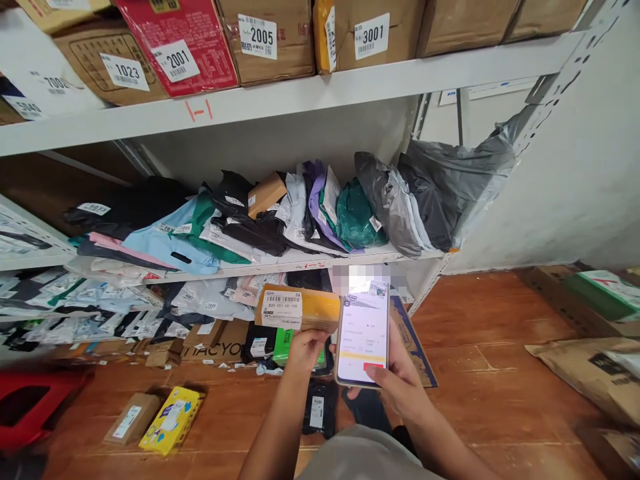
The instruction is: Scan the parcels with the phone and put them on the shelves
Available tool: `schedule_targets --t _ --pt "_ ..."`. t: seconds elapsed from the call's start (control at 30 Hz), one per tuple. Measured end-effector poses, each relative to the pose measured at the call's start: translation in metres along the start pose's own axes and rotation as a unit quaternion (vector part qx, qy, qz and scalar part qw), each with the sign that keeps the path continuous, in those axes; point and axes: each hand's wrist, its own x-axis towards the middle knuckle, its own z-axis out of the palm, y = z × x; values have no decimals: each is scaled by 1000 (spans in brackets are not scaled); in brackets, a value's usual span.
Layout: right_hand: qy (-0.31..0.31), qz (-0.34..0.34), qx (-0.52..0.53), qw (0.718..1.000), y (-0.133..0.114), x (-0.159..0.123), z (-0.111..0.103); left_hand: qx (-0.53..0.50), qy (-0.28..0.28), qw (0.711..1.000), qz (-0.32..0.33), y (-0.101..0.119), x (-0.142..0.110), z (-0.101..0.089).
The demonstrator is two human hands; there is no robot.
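Note:
My left hand (307, 348) grips the lower edge of a small yellow-orange parcel (320, 308) with a white barcode label on its left part. Right beside it, my right hand (395, 373) is wrapped round a smartphone (363, 340), with the thumb over a red button low on the lit screen. That screen shows a camera strip at the top and lines of text below. The top of the phone is partly blurred out. Parcel and phone are level with each other, in front of the lower shelves.
A white shelf (300, 100) with numbered boxes runs across the top. Below, a shelf holds bagged parcels (360, 213). On the brown floor lie a yellow package (173, 420), a small carton (133, 419) and a black parcel (319, 408). A red object (37, 403) stands at left, paper parcels (590, 370) at right.

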Motion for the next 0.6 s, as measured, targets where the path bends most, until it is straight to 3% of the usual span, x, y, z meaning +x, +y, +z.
schedule_targets --t 0.17,0.33,0.5,0.6 --pt "1 -11 0 1000 5 -2 -21 5 2 1000 -10 -18 5 16" --pt "26 -41 12 999 -13 0 -59 15 -47 998 -27 -42 17 51" --pt "57 -60 3 997 -50 6 -119 14 -120 993 -16 -79 39 98" --pt "58 -63 30 996 -77 15 -168 -6 -117 993 6 -109 58 135"
